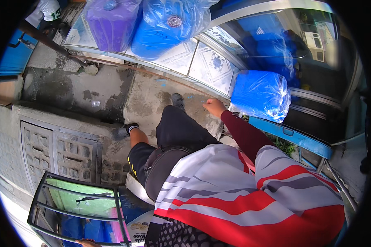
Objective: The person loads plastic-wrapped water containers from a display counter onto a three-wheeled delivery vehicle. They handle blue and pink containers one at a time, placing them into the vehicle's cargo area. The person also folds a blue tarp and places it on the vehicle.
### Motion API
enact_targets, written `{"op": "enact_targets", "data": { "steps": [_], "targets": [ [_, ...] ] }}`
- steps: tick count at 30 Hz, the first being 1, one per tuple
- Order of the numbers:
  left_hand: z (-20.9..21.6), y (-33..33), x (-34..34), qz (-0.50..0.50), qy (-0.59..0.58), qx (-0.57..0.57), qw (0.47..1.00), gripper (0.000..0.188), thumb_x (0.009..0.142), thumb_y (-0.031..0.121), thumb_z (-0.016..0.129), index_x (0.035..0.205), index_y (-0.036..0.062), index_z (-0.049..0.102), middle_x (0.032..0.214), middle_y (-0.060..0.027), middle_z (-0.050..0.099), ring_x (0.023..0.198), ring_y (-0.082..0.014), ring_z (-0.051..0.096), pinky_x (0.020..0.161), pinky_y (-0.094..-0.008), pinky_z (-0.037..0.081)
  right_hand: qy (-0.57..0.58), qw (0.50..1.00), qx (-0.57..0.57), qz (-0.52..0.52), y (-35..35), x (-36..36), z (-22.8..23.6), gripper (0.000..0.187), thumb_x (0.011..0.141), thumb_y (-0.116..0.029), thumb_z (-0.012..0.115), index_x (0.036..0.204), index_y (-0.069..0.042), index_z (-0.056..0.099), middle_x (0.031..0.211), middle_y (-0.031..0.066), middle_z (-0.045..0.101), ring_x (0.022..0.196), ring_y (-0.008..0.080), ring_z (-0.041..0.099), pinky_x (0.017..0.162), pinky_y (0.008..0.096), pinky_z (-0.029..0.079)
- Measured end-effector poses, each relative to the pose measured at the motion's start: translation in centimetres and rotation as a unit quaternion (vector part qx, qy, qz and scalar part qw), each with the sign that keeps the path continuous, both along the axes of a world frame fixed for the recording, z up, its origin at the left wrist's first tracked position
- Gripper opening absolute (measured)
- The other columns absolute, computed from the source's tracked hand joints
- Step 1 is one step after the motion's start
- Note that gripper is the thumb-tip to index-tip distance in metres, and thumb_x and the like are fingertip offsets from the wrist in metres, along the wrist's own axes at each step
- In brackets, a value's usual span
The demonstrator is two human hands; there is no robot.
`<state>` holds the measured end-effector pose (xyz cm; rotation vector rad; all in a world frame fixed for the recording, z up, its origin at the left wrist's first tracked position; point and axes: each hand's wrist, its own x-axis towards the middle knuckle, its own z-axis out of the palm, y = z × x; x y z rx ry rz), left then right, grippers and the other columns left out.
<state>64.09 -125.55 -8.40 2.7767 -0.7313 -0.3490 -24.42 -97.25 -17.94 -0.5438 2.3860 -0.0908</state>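
Note:
At the bottom left my left hand (88, 243) grips the dark metal rail (76, 215) of a barred cart frame; only part of the hand shows at the picture's edge. Inside the frame are blue plastic-wrapped containers (92, 230) and a green panel (80, 195). My right hand (214, 107) reaches forward over the concrete, loosely curled with fingers partly apart and nothing visible in it. To its right, apart from it, a blue water container (257, 94) in clear plastic sits at the edge of a tiled ledge (212, 66).
Purple (111, 29) and blue (156, 37) wrapped containers stand on the ledge ahead, beside a glass front (284, 45). A rusty pipe (49, 41) slants at the far left, near another person (49, 10). A light-blue metal bar (292, 138) runs at right. The ground steps down at left.

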Motion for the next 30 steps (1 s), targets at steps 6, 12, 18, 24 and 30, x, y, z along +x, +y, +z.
{"op": "enact_targets", "data": {
  "steps": [6,12,18,24,30],
  "targets": [
    [-1.1,0.0,6.3,-0.094,-0.048,-0.083,0.991,0.072,0.095,0.071,0.044,0.112,0.0019,0.053,0.075,-0.0073,0.048,0.051,-0.0168,0.041,0.043,-0.0305,0.035,-0.074,0.987,-0.03,-0.138,15.9,-10.5,0.8,0.016,0.096,-0.021,0.057,0.09,-0.006,0.062,0.061,0.006,0.056,0.051,0.0159,0.053,0.046,0.0338,0.04],
    [-4.3,-0.1,5.5,-0.059,-0.035,-0.056,0.996,0.088,0.098,0.071,0.034,0.153,0.0026,0.033,0.145,-0.022,0.048,0.124,-0.0368,0.055,0.081,-0.0483,0.054,-0.045,0.977,-0.205,-0.041,8.0,-19.8,7.5,0.018,0.099,-0.011,0.051,0.113,-0.006,0.062,0.079,0.0039,0.063,0.059,0.0094,0.055,0.051,0.0254,0.042],
    [-3.7,0.8,7.9,-0.094,-0.019,-0.062,0.993,0.074,0.103,0.061,0.034,0.152,0.0054,0.036,0.147,-0.0262,0.047,0.132,-0.0427,0.048,0.103,-0.0449,0.043,-0.021,0.874,-0.465,0.14,-25.1,-18.5,18.3,0.025,0.098,-0.016,0.059,0.119,-0.003,0.063,0.103,0.0071,0.068,0.088,0.0091,0.062,0.069,0.0215,0.046],
    [-2.5,4.6,8.6,-0.099,-0.006,-0.051,0.994,0.057,0.106,0.046,0.042,0.144,0.0041,0.045,0.134,-0.0177,0.057,0.117,-0.0299,0.058,0.09,-0.0363,0.047,0.366,0.813,-0.382,0.244,-36.1,-15.9,16.7,0.069,0.09,-0.033,0.072,0.142,0.001,0.042,0.14,0.0266,0.048,0.134,0.0364,0.046,0.11,0.0429,0.037],
    [-6.0,1.9,-20.3,-0.399,-0.101,-0.253,0.876,0.033,0.106,0.019,0.05,0.133,0.001,0.054,0.133,-0.013,0.058,0.123,-0.0244,0.055,0.098,-0.0336,0.042,0.195,0.951,-0.194,0.141,-30.7,-16.6,17.5,0.052,0.086,-0.026,0.075,0.133,-0.008,0.059,0.105,0.0202,0.07,0.105,0.0368,0.064,0.089,0.0403,0.05]
  ]
}}
